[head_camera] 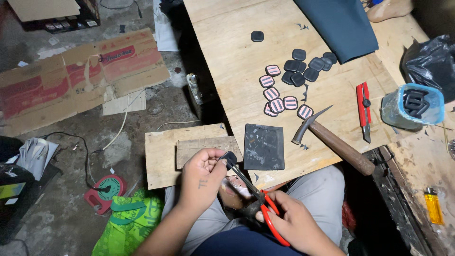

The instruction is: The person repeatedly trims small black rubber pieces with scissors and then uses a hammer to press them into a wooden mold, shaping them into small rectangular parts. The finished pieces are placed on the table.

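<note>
Nearest to us, we record the right hand (296, 223) with its grip pressed around the red handles of a pair of scissors (258, 204), fingers threaded through the loops. The blades run up and to the left toward the left hand (201, 178), whose grip pinches a small dark rounded-square piece (229, 158) between thumb and fingertips, just above the lap. The blade tips meet that piece at its lower edge.

Just beyond the hands we note a wooden counter (227, 57). At its near edge lies a flat dark square sheet (264, 147). To the right of it rests a hammer (332, 140) with a wooden handle, head pointing left. Farther right lies a red utility knife (364, 111), and beyond that, a blue-rimmed container (417, 108) holding dark pieces.

At mid-counter we observe a cluster of pink-striped pieces (279, 97), touching or just beside one another. Beyond them sits a group of plain dark pieces (305, 66), with one single dark piece (257, 36) lying apart, farther off. A dark blue cloth (339, 23) covers the far right of the counter.

On the near right, a yellow lighter (433, 205) lies on a lower board. On the floor to the left we note flattened cardboard (80, 73).
</note>
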`<state>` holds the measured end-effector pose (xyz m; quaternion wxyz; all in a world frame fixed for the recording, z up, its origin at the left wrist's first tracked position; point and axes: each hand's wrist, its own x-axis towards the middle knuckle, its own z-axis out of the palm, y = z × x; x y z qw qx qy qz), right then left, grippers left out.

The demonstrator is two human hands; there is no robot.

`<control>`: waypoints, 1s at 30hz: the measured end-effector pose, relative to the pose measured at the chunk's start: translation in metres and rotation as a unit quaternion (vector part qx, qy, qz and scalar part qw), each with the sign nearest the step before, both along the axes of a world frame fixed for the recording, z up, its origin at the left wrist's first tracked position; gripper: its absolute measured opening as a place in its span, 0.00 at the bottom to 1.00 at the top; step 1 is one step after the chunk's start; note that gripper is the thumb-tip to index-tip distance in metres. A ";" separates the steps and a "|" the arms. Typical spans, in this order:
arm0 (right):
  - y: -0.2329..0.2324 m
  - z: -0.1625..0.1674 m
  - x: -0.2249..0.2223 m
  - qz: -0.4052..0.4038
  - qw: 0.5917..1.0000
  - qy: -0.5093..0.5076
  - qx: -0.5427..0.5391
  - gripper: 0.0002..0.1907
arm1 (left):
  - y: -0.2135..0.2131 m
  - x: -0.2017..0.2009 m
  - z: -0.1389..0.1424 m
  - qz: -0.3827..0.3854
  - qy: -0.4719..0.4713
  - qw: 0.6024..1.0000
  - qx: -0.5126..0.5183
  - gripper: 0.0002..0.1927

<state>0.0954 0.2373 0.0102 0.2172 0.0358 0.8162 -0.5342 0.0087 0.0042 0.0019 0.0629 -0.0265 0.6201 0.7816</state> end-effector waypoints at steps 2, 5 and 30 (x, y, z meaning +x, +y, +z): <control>-0.001 -0.001 0.000 -0.024 0.998 -0.015 -0.048 0.15 | 0.000 -0.003 -0.003 -0.014 -0.025 0.999 0.025 0.08; -0.004 0.000 0.000 -0.036 0.996 -0.023 -0.083 0.15 | 0.001 -0.004 -0.008 -0.002 -0.064 0.996 0.057 0.08; -0.002 -0.001 0.002 -0.007 0.999 0.033 -0.018 0.12 | 0.000 -0.004 -0.020 0.035 -0.075 0.992 0.091 0.09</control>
